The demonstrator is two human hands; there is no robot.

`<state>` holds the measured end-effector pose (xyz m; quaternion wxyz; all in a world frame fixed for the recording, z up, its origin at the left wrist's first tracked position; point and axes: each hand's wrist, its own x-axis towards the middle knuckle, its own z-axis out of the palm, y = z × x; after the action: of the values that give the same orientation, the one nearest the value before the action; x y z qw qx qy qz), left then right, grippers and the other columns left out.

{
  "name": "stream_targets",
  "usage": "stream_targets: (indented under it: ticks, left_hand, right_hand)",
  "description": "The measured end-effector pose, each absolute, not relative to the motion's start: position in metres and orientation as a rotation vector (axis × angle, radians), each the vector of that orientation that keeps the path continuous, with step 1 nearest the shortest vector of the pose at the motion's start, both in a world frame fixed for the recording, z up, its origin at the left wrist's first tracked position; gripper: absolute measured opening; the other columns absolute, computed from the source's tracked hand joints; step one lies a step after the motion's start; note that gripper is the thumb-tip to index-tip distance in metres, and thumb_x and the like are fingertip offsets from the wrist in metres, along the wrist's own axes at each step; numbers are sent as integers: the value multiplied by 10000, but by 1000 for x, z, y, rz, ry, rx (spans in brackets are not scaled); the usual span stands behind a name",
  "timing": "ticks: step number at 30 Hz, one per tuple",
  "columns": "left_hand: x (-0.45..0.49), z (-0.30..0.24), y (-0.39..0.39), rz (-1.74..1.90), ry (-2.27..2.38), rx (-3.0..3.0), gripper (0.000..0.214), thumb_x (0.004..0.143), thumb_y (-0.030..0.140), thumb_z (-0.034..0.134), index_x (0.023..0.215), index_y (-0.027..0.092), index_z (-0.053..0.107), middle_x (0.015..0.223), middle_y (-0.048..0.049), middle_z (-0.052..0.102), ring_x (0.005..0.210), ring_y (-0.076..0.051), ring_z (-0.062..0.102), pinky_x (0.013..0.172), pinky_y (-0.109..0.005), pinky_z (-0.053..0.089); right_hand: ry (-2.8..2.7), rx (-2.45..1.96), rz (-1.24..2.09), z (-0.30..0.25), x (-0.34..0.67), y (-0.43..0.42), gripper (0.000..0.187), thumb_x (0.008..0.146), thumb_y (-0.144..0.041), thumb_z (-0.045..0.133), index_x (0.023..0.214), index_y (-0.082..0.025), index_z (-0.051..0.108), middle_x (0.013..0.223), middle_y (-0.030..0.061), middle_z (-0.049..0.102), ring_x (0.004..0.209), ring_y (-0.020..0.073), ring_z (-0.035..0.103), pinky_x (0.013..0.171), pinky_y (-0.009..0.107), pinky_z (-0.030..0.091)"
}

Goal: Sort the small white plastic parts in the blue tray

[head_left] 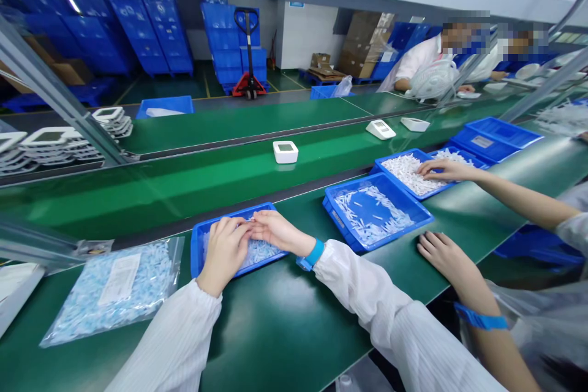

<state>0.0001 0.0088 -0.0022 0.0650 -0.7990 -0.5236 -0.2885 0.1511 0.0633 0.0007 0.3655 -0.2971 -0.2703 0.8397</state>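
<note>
My left hand [225, 251] and my right hand [281, 231] meet fingertip to fingertip above a shallow blue tray [197, 251]. Small pale-blue and white plastic pieces [260, 251] lie in that tray. The fingers of both hands are pinched together, and whatever is between them is too small or hidden to make out. A blue band [312, 255] circles my right wrist. Left of the tray, a clear bag of light-blue pieces [114, 288] with a white label lies flat on the green bench.
Another blue tray [379, 211] of small pieces stands to the right. A co-worker's hand [443, 170] reaches into a tray of white pieces [408, 174]; the other hand [450, 257] rests on the bench. White devices [285, 152] sit on the green conveyor [206, 165]. Metal posts [68, 86] rise at left.
</note>
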Motion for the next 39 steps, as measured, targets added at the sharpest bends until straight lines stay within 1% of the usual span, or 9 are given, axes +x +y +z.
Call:
stream_targets:
  ticks: [4,7,11,14,19,23,27,34,39]
  left_hand:
    - [-1,2,5,-942,-1531,-2361,166,840,156,500,890,216,646,992,-49,660,900,-229,530,779,-388,385]
    - [0,5,3,-1089,-1597,-2246,142,857,146,469,886,197,597,915,-59,654,864,-221,541,787,-385,392]
    - [0,3,6,-1166,-1693,-2214,127,886,147,401,876,190,520,825,-59,617,794,-208,554,743,-360,405]
    - [1,0,7,-1165,-1688,-2263,124,883,137,388,896,195,496,829,-53,627,777,-203,569,752,-358,407]
    - [1,1,6,-1131,-1689,-2258,152,894,152,390,973,182,516,866,-61,655,793,-205,591,772,-360,401]
    - [1,2,5,-1024,-1663,-2255,166,904,178,391,896,183,557,797,-49,653,727,-194,580,752,-355,381]
    - [2,3,4,-1044,-1653,-2240,169,898,188,405,856,187,569,739,-28,645,685,-178,567,745,-341,370]
    - [3,4,4,-1063,-1666,-2196,155,889,191,432,815,192,568,736,-23,648,696,-179,576,769,-347,372]
    - [3,3,4,-1121,-1662,-2180,148,857,153,449,776,193,567,709,-16,645,672,-176,574,767,-347,395]
  right_hand:
    - [-721,-703,2194,6,152,64,211,747,-243,719,758,-132,540,719,44,655,715,143,656,746,299,508]
    - [-793,-627,2079,7,148,61,232,721,-297,738,777,-132,585,805,50,669,767,133,641,801,298,486]
    - [-1014,-717,1856,3,141,54,289,663,-387,758,737,-141,624,704,7,644,660,96,575,688,235,451]
    - [-1115,-758,1740,1,138,51,309,653,-427,747,719,-154,619,652,-9,620,615,95,542,648,236,427]
    - [-1191,-764,1666,2,138,51,317,685,-451,712,681,-163,580,636,-14,596,601,96,523,650,246,416]
    - [-1217,-748,1661,1,138,51,331,683,-464,711,675,-171,558,623,-20,586,590,98,511,646,249,413]
    - [-1249,-758,1649,0,138,51,339,701,-478,692,660,-177,542,607,-24,574,579,98,501,638,250,409]
    - [-1253,-738,1681,-1,139,51,346,699,-475,696,652,-179,524,598,-27,566,563,94,485,623,247,397]
    - [-1312,-730,1637,-2,138,50,355,718,-495,672,646,-183,519,598,-24,560,571,99,486,626,248,399]
